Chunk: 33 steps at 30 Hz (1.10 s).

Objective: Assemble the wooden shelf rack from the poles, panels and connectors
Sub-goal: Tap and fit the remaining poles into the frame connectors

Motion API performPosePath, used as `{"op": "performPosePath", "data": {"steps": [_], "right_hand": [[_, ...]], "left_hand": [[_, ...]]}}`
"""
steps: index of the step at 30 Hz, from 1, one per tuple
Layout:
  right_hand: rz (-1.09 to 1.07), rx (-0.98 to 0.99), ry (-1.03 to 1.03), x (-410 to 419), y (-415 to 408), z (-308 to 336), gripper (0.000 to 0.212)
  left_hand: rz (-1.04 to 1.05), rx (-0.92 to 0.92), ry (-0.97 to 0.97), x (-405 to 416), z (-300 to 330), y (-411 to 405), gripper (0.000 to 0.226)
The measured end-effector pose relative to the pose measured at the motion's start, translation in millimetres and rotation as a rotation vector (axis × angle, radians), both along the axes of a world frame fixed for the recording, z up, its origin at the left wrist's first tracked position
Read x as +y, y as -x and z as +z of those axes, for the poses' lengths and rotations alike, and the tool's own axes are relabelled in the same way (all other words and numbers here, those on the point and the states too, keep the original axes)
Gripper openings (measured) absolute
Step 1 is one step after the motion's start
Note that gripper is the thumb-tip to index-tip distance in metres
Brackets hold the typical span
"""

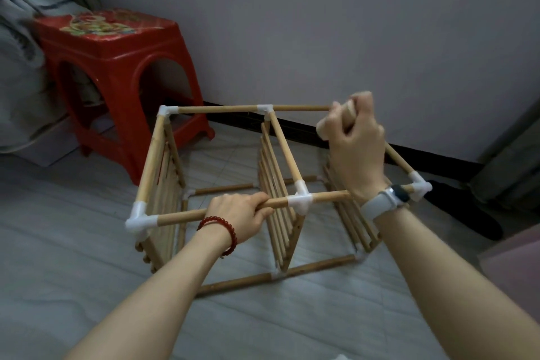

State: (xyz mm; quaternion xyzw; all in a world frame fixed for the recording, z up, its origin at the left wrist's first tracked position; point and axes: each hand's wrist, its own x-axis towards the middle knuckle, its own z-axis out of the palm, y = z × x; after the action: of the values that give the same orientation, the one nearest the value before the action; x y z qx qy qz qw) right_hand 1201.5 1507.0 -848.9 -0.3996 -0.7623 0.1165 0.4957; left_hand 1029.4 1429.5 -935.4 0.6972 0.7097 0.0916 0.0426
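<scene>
The wooden shelf rack lies on its side on the floor, with round poles joined by white connectors. Three slatted panels stand upright inside it: left, middle and right. My left hand, wearing a red bead bracelet, grips the near top pole just left of the middle connector. My right hand, with a watch on its wrist, is curled tight around the far right top corner. The corner joint is hidden under its fingers; something tan shows in the fist.
A red plastic stool stands behind the rack on the left, beside grey bedding. The wall with a black baseboard runs close behind. A dark slipper and a grey curtain are at the right.
</scene>
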Motion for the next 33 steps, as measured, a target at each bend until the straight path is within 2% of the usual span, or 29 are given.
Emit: {"op": "performPosePath", "data": {"steps": [3,6,7,9,11,12,15,17,19,22,25,27,28,30,33], "right_hand": [[0.017,-0.437,0.307,-31.4,-3.2,-45.4,0.012],[0.047,-0.639,0.253,-12.7,-9.2,-37.0,0.015],[0.044,-0.608,0.228,-3.1,-9.4,-23.6,0.015],[-0.005,-0.4,0.121,9.8,-8.0,2.4,0.015],[-0.017,-0.126,0.038,6.6,-6.3,4.0,0.014],[-0.005,-0.1,0.049,-0.4,-6.2,-3.0,0.013],[0.029,-0.454,0.316,-24.1,-9.4,-41.2,0.014],[0.048,-0.517,0.418,-22.6,-12.4,-48.7,0.016],[0.101,-0.572,0.431,-8.3,-6.6,-37.3,0.021],[0.15,-0.504,0.543,22.2,10.9,-19.4,0.024],[0.213,-0.337,0.768,61.0,28.0,-3.5,0.027],[0.286,-0.231,0.836,90.7,39.3,4.4,0.027],[0.333,-0.174,0.847,99.2,44.3,5.7,0.026],[0.4,-0.062,0.822,119.1,58.2,3.4,0.022],[0.435,0.123,0.831,146.0,78.2,-6.6,0.029]], "left_hand": [[0.005,0.027,0.006,-3.6,0.3,-0.9,0.028],[0.002,0.012,-0.006,-3.0,1.5,-0.2,0.028],[-0.004,0.001,0.002,-3.2,2.6,-1.0,0.027],[-0.019,0.0,0.0,-3.4,0.8,-1.1,0.025],[-0.014,-0.008,-0.008,-4.0,2.0,-0.5,0.025],[-0.015,-0.007,-0.022,-4.1,1.4,-1.0,0.024],[-0.018,-0.001,-0.068,-9.3,-4.2,-6.7,0.026],[-0.03,-0.007,-0.099,-14.9,-10.4,-10.7,0.029],[-0.057,-0.067,-0.049,-11.5,-7.4,-6.9,0.034],[-0.088,-0.208,0.026,10.5,4.3,8.8,0.041],[-0.035,-0.212,-0.034,47.1,21.4,30.8,0.038],[0.043,-0.237,-0.069,84.5,34.5,47.3,0.035],[0.088,-0.298,-0.082,100.4,41.5,53.6,0.034],[0.151,-0.553,-0.111,133.3,51.0,60.9,0.029],[0.098,-0.936,-0.147,168.0,52.0,54.7,0.025]]}}
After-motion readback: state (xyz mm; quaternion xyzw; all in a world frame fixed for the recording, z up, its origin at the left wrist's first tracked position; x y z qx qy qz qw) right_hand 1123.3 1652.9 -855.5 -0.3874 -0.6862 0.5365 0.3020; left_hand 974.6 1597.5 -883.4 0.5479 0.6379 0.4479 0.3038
